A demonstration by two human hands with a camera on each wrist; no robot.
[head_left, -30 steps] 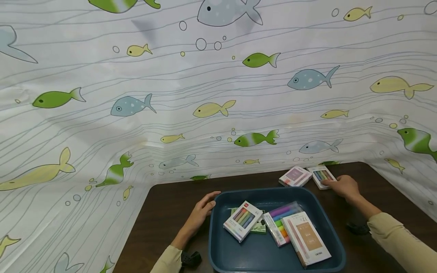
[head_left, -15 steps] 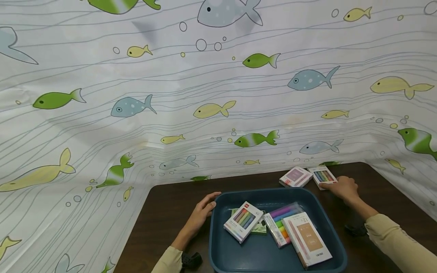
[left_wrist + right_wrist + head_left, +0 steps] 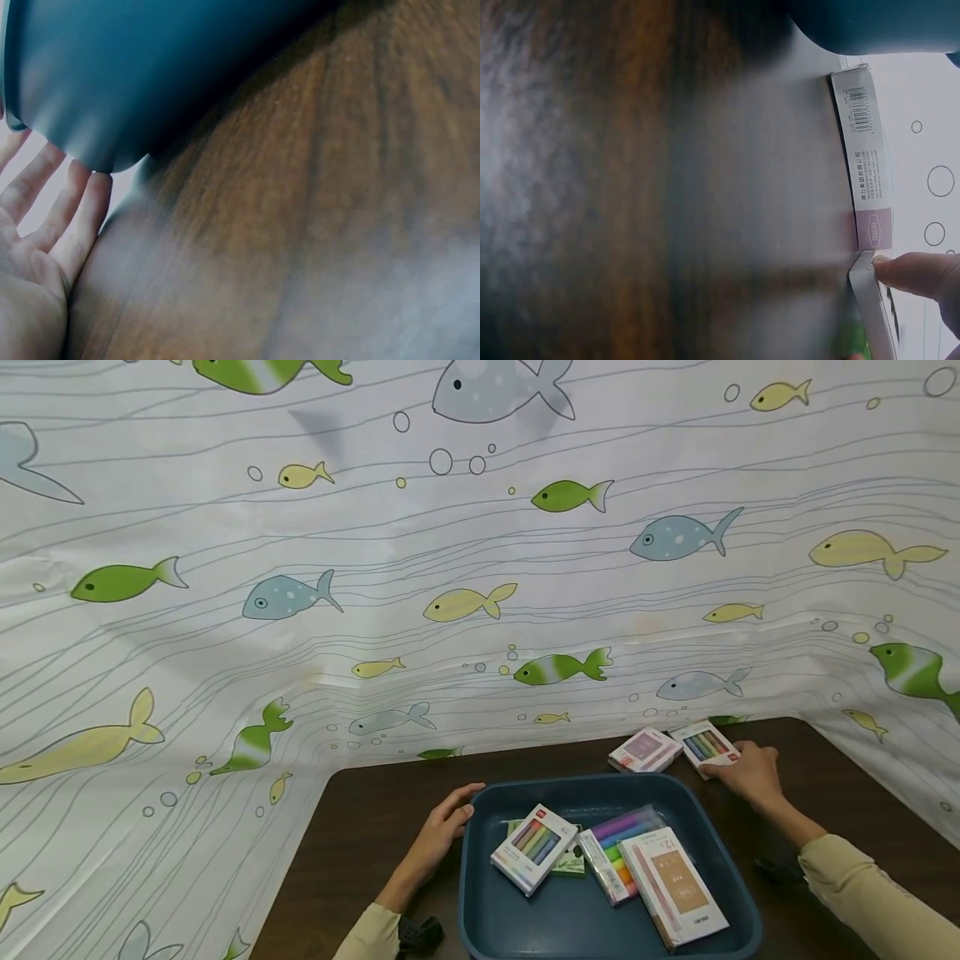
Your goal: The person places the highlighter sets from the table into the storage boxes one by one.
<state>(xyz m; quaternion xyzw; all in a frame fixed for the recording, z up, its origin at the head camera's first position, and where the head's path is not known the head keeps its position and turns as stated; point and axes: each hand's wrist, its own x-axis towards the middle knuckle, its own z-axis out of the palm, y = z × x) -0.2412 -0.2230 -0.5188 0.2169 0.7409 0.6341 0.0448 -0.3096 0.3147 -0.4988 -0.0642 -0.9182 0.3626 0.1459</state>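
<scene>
The windowed carton [image 3: 701,743] lies on the dark wooden table [image 3: 360,827], just outside the blue tray [image 3: 555,931] at about one o'clock from its middle, with a row of coloured sticks showing through its front. The right hand [image 3: 747,772] is at the carton's four o'clock and grips it, the thumb on its near edge; the right wrist view shows a digit pressed to the white side. The mauve-labelled box [image 3: 645,750] is at the carton's nine o'clock, touching or nearly so.

The left hand [image 3: 441,822] is at the tray's ten o'clock corner, its fingers spread and fairly straight, tips on the tray's outer side.

Inside the tray, toward ten o'clock, a white box of rainbow sticks [image 3: 534,849] lies partly over a green pack [image 3: 572,862]. Near the middle is a clear pack of thick coloured sticks [image 3: 611,853]. A tan-panelled box [image 3: 675,889], at three o'clock, overlaps that clear pack. Behind the table, at twelve o'clock, hangs a fish-printed sheet [image 3: 390,543].
</scene>
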